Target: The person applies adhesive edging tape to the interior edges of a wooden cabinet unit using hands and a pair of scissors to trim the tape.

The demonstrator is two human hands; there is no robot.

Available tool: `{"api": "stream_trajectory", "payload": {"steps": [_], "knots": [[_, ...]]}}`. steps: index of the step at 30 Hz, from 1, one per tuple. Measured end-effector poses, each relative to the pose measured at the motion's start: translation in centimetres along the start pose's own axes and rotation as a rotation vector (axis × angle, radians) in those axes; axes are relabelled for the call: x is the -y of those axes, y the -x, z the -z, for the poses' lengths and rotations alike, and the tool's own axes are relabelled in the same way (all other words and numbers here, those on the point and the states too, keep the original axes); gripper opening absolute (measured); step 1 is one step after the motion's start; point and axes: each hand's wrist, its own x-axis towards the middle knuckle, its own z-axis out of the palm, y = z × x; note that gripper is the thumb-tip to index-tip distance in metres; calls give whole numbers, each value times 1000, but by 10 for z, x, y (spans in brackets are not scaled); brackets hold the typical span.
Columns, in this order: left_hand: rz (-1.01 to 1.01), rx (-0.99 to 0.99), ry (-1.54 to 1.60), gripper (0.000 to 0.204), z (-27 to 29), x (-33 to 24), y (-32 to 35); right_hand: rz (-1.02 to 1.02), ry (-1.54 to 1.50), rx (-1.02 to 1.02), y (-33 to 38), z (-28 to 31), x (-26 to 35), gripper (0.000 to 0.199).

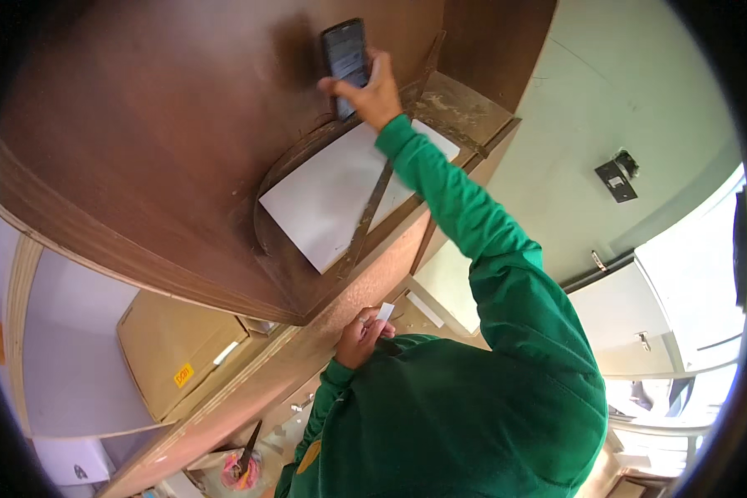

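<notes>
Green sleeve [465, 203] raised, a person reaches toward 12 o'clock, the right hand [379, 98] closed around a dark phone [348, 60], thumb across its front and fingers at its far edge. The phone stands nearly upright in front of a brown panel [166, 91]; whether the two touch cannot be told. Near the centre, at 6 o'clock, the left hand [359, 342] pinches a small white piece [385, 312] between narrowed fingers. At 11 o'clock a white board [311, 207] lies on the brown ledge, a dark strip [374, 202] across it. A cardboard box [170, 349] with an orange label sits in a compartment at 8 o'clock, a pink container [252, 476] at 7, and a dark wall socket [616, 180] between 2 and 3 o'clock
</notes>
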Motion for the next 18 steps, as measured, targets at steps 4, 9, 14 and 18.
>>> {"api": "stream_trajectory", "payload": {"steps": [4, 9, 14, 18], "knots": [[24, 1, -41, 25, 12, 10, 5, 79, 310, -100, -56, 75, -44, 107], [27, 91, -45, 26, 12, -2, -8, -184, 321, -118, -93, 128, -120, 112], [36, 80, -57, 26, 20, 2, -3, -274, 626, 167, -73, 73, -108, 122], [38, 26, -44, 25, 17, 2, -6, -303, 656, 178, -76, 75, -112, 121]]}}
